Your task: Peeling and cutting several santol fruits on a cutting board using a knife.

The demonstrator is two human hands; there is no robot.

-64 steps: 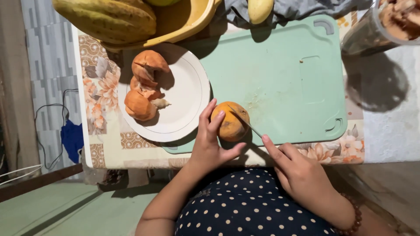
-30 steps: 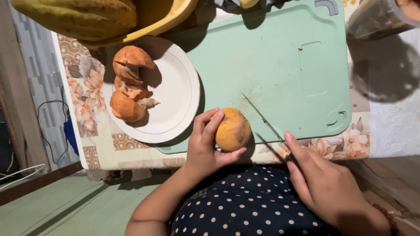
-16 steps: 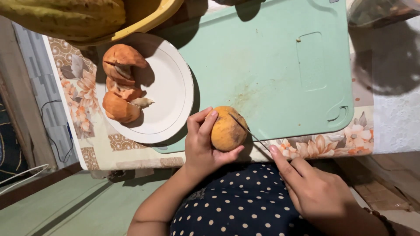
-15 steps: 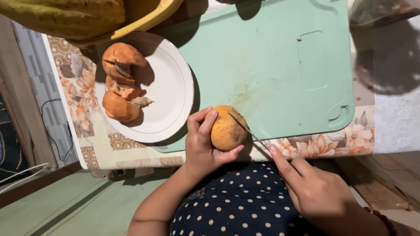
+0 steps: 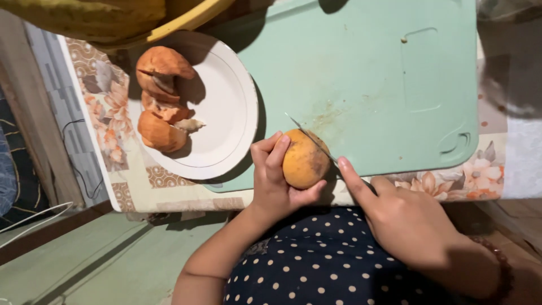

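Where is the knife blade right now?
The thin metal knife blade lies across the top of the round orange fruit, at the mint-green cutting board's near edge.

Cutting board (image 5: 367, 73) lies open (white plate (image 5: 226, 113) crowds its left).

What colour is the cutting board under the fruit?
The cutting board is pale mint green, with a few smudges near the round fruit. The head view shows it.

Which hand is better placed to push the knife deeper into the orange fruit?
The right hand: it already holds the knife, whose blade lies across the orange fruit. The left hand steadies that fruit.
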